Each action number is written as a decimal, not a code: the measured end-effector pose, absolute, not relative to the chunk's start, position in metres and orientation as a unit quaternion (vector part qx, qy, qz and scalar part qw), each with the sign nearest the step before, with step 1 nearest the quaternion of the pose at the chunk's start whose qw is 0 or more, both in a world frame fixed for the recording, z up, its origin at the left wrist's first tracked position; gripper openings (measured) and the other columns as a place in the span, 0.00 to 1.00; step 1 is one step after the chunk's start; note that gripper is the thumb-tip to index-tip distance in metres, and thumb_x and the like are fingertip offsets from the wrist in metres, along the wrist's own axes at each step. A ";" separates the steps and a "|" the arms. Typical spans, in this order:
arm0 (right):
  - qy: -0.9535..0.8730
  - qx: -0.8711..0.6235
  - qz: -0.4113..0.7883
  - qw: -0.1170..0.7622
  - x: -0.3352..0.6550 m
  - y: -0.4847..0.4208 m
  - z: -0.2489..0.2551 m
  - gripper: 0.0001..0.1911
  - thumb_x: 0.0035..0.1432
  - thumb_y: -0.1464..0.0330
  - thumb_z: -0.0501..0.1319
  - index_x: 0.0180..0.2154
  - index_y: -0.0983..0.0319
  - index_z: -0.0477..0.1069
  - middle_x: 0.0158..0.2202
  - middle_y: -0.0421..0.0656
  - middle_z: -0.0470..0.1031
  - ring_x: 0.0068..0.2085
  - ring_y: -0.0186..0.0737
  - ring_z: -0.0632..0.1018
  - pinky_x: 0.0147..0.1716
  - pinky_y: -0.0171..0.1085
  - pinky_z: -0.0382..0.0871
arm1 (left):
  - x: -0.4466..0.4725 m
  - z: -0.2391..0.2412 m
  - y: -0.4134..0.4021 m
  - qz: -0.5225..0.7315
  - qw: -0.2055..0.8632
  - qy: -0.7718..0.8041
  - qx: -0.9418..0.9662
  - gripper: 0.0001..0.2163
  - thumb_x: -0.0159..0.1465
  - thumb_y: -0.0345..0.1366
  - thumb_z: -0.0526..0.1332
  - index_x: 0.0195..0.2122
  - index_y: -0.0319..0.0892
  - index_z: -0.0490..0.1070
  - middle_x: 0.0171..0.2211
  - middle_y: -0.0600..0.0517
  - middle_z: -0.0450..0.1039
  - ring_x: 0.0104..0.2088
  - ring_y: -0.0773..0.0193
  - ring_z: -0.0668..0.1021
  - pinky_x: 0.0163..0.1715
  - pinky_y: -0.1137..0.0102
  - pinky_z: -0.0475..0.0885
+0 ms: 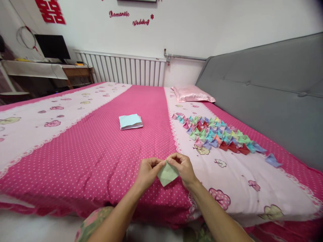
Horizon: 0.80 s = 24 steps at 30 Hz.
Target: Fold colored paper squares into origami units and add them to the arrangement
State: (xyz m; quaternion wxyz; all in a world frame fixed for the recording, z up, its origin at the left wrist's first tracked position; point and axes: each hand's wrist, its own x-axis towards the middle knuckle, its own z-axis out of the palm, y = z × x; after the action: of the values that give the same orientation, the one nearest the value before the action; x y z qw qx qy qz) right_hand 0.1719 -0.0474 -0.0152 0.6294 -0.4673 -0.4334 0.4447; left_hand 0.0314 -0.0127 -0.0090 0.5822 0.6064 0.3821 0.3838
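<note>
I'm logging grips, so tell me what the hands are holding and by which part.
The left hand and right hand together hold a pale green paper, pinched near its far corner, where the two thumbs come close together.

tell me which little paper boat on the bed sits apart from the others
The bluish-purple paper boat farthest right in the picture; a gap separates it from the other boats, which cluster together.
</note>
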 end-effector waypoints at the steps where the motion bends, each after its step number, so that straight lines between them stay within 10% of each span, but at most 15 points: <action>1: -0.423 -0.466 0.445 0.637 0.173 -0.047 -0.015 0.08 0.44 0.64 0.65 0.23 0.63 0.71 0.21 0.37 0.69 0.23 0.31 0.67 0.23 0.31 0.61 | 0.032 -0.009 -0.012 0.387 0.577 0.386 0.607 0.12 0.51 0.42 0.63 0.26 0.35 0.75 0.21 0.48 0.75 0.20 0.65 0.73 0.20 0.74 0.65; 13: -0.336 -0.452 0.427 0.708 0.192 -0.040 -0.010 0.08 0.42 0.65 0.66 0.24 0.62 0.71 0.22 0.36 0.69 0.24 0.31 0.68 0.24 0.31 0.61 | 0.017 0.000 -0.001 0.409 0.524 0.425 0.614 0.11 0.52 0.42 0.63 0.24 0.36 0.75 0.22 0.48 0.75 0.24 0.63 0.75 0.25 0.72 0.69; 20: -0.413 -0.468 0.442 0.644 0.186 -0.046 -0.009 0.09 0.43 0.63 0.66 0.24 0.62 0.71 0.21 0.37 0.70 0.23 0.33 0.68 0.24 0.32 0.62 | 0.016 0.005 -0.011 0.428 0.535 0.372 0.626 0.18 0.51 0.40 0.64 0.42 0.39 0.72 0.39 0.44 0.75 0.38 0.59 0.76 0.35 0.69 0.70; 24: -0.487 -0.472 0.424 0.600 0.174 -0.048 -0.011 0.09 0.45 0.63 0.64 0.24 0.62 0.73 0.23 0.39 0.72 0.24 0.35 0.70 0.25 0.33 0.64 | 0.025 -0.006 -0.018 0.360 0.504 0.371 0.692 0.11 0.52 0.41 0.62 0.30 0.38 0.75 0.25 0.51 0.74 0.25 0.65 0.73 0.23 0.75 0.65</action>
State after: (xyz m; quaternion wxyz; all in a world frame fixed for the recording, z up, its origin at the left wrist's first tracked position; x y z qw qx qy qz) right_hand 0.1740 -0.0477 -0.0106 0.6002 -0.4721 -0.4869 0.4241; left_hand 0.0252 -0.0178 -0.0063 0.5044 0.6915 0.3708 0.3604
